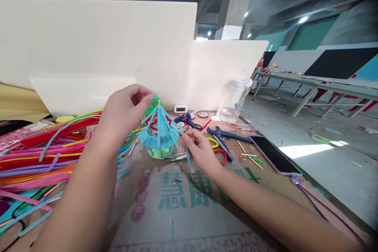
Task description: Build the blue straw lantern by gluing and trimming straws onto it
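A small model with a blue pipe-cleaner roof [159, 130] stands on the cardboard-covered table [177, 212], over a green base. My left hand [125, 108] hovers at the roof's upper left, fingers pinched together near the roof's tip; what it pinches is hidden. To the right of the model, my right hand [198, 146] pinches a short blue pipe-cleaner piece [185, 145] that points down toward the table.
A heap of coloured pipe cleaners [44, 153] fills the left. Behind the model lie a blue glue gun [186, 120], scissors [223, 138], a small clock [180, 108] and a clear jar [234, 100]. A phone [274, 154] lies at the right edge. White boards [97, 47] wall the back.
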A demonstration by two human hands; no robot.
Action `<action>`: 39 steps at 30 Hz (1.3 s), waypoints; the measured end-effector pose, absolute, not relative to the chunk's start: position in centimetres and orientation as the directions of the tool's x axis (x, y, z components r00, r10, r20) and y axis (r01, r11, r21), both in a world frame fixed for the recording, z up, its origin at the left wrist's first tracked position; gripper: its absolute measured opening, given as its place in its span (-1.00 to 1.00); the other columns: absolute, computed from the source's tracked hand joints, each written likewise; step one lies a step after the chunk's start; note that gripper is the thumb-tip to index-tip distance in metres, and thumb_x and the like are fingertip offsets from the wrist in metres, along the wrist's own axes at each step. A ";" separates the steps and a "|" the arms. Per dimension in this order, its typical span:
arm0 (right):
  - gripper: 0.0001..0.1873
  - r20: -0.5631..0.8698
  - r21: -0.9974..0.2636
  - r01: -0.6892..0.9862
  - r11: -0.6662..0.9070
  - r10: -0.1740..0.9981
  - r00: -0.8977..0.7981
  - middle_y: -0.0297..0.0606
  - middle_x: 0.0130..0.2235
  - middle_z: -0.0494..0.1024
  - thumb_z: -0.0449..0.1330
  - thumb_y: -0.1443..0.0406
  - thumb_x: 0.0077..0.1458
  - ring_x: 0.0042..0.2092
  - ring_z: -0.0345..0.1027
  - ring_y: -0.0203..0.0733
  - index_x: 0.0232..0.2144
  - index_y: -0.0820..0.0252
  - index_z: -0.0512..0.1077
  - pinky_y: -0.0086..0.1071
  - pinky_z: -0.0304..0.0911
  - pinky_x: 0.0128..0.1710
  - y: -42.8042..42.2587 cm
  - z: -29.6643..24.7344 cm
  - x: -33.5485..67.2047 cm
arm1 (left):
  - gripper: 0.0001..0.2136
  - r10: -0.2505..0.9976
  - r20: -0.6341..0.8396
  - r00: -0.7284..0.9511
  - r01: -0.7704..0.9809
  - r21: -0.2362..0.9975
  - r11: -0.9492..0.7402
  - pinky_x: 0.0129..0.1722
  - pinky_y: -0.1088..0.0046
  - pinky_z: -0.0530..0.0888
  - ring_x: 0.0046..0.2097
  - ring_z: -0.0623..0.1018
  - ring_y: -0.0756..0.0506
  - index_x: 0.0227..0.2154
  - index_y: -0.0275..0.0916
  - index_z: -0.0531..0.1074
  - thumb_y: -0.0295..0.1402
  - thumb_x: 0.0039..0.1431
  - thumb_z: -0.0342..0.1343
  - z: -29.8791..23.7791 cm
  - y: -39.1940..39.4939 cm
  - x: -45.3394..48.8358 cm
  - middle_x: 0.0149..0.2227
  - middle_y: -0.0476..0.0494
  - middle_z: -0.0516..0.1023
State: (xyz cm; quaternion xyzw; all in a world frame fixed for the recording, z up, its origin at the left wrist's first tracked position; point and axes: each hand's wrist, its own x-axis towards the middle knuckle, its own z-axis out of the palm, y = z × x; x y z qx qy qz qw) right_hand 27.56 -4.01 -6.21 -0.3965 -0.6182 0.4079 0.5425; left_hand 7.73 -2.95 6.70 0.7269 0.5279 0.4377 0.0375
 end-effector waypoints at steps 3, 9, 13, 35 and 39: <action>-0.76 0.340 -0.936 0.044 0.350 0.928 -0.152 -0.46 -0.59 0.35 0.10 0.11 0.17 -0.56 0.13 -0.37 -0.39 0.15 0.27 -0.46 0.03 -0.56 -3.4 -4.9 27.0 | -0.62 0.884 0.462 0.067 0.827 0.470 -0.308 -0.47 0.40 0.25 -0.49 0.38 -0.06 -0.45 -0.21 0.46 0.00 0.15 -0.04 6.5 -2.2 7.3 -0.55 -0.05 0.43; -0.76 0.312 -0.946 0.027 0.324 0.928 -0.205 -0.46 -0.59 0.34 0.12 0.12 0.15 -0.53 0.20 -0.35 -0.41 0.16 0.28 -0.45 0.08 -0.51 -2.7 -6.2 26.8 | -0.40 0.855 0.506 0.112 0.821 0.438 -0.367 -0.25 0.36 0.38 -0.11 0.49 -0.20 0.00 -0.25 0.38 0.12 0.07 0.00 4.3 0.0 7.8 -0.01 -0.27 0.47; -0.74 0.273 -0.958 0.039 0.286 0.943 -0.190 -0.44 -0.59 0.36 0.11 0.10 0.16 -0.51 0.23 -0.33 -0.42 0.17 0.30 -0.44 0.10 -0.49 -2.8 -7.2 27.0 | -0.45 0.907 0.383 0.176 0.789 0.497 -0.363 -0.28 0.39 0.37 -0.16 0.50 -0.17 -0.03 -0.23 0.40 0.10 0.10 -0.02 3.1 1.5 8.3 -0.07 -0.19 0.51; -0.79 0.215 -0.975 0.001 0.222 0.947 -0.240 -0.47 -0.62 0.34 0.15 0.15 0.11 -0.57 0.21 -0.34 -0.45 0.14 0.30 -0.44 0.09 -0.53 -4.1 -6.5 26.3 | -0.57 0.890 0.321 0.323 0.799 0.411 -0.439 -0.47 0.45 0.20 -0.44 0.38 -0.07 -0.40 -0.21 0.41 0.09 0.12 -0.04 3.6 0.9 8.9 -0.48 -0.02 0.44; -0.77 0.190 -0.982 -0.034 0.187 0.962 -0.197 -0.48 -0.65 0.36 0.16 0.13 0.11 -0.60 0.17 -0.36 -0.45 0.14 0.30 -0.46 0.05 -0.56 -3.9 -6.3 26.2 | -0.56 0.891 0.324 0.318 0.789 0.430 -0.439 -0.47 0.45 0.21 -0.44 0.39 -0.08 -0.38 -0.21 0.43 0.10 0.11 -0.04 3.6 0.7 9.1 -0.45 -0.04 0.48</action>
